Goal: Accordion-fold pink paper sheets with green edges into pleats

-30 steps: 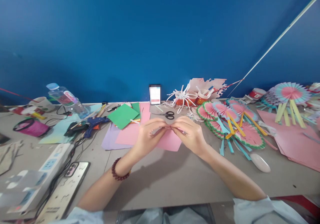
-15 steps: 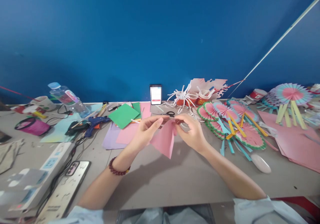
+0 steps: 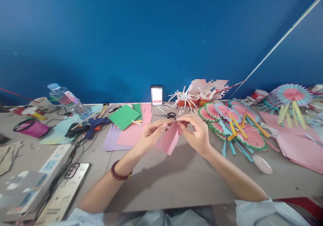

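Observation:
Between my hands a pink sheet of paper [image 3: 169, 141] hangs above the table, bent along a crease. My left hand [image 3: 154, 131] pinches its upper left edge, thumb in front and fingers behind. At the upper right, my right hand [image 3: 195, 131] is closed on the same paper with thumb and forefinger. The fingertips of both hands nearly meet at the top of the sheet. Just beyond them lie black-handled scissors [image 3: 171, 115]. A green paper square [image 3: 124, 117] rests on pink and purple sheets to the left of my left hand.
Paper fans [image 3: 227, 115] and a white mouse [image 3: 262, 164] lie to the right. A glue gun [image 3: 94, 125], water bottle [image 3: 68, 98], power strip [image 3: 47, 167] and patterned phone [image 3: 67, 192] occupy the left. A lit phone [image 3: 156, 95] leans on the blue wall.
The pink paper has turned and its lower tip has risen and shifted slightly left. My right hand's fingers have moved a little along the top edge. Both hands keep their hold.

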`<state>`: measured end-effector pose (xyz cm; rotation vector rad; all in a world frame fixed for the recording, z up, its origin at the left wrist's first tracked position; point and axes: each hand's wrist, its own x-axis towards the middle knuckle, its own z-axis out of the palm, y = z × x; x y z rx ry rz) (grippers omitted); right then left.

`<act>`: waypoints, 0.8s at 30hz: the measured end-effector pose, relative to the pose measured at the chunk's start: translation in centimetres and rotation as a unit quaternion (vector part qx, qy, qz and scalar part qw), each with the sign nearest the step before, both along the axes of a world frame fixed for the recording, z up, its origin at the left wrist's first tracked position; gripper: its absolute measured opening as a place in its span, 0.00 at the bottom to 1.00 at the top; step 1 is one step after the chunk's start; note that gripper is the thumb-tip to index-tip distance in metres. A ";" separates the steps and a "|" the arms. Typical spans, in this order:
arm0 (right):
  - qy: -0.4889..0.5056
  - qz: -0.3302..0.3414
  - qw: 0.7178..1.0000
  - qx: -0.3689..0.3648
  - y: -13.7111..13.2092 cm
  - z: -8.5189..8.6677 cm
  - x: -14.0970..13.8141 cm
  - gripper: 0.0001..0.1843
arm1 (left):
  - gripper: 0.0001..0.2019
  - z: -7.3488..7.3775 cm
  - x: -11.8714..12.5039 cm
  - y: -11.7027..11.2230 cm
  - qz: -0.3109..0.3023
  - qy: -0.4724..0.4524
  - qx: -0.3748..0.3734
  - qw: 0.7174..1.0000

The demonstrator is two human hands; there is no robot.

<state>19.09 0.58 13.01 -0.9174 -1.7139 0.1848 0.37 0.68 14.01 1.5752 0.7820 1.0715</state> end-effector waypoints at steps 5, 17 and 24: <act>0.035 -0.011 0.999 -0.002 -0.3 0.2 -0.1 0.06 | 0.22 -0.5 0.0 -0.2 -0.045 -0.022 0.023 0.998; 0.112 -0.005 0.989 -0.094 -0.6 0.5 0.1 0.02 | 0.24 -1.2 1.2 -2.0 -0.013 0.079 0.161 0.984; 0.205 0.048 0.961 -0.180 -0.3 0.4 0.1 0.06 | 0.23 -2.2 1.7 -2.2 0.044 0.114 0.281 0.952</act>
